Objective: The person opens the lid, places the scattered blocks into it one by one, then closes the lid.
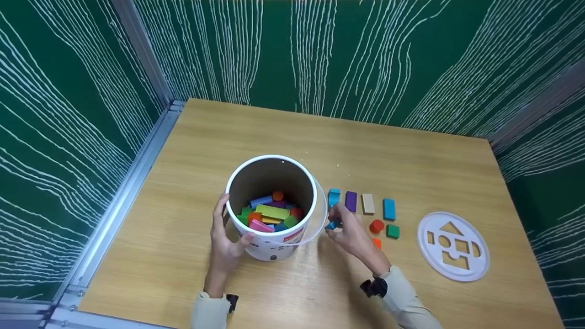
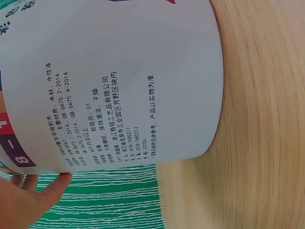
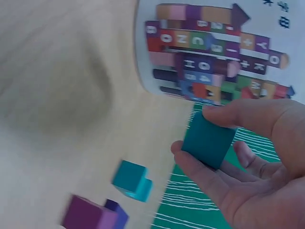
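Note:
A white bucket [image 1: 269, 252] stands on the table, its open top showing several coloured wooden blocks inside, among them a yellow-green one [image 1: 273, 212] and a pink one [image 1: 261, 226]. My left hand [image 1: 225, 244] grips the bucket's left side near the rim, thumb toward the front. Just right of the bucket, my right hand [image 1: 351, 235] pinches a blue block [image 3: 209, 140] between thumb and fingers. Beyond that hand lie a light-blue notched block [image 1: 334, 196] and a purple block [image 1: 351, 201]. The printed bucket wall fills much of the left wrist view.
Farther right lie a beige block [image 1: 368, 204], a blue block [image 1: 389, 209], a red cylinder [image 1: 376, 226], a green block [image 1: 392, 231] and a partly hidden orange block [image 1: 376, 243]. A white lid [image 1: 429, 250] with shaped holes is beside them. The bucket's handle [image 1: 326, 208] hangs toward my right hand.

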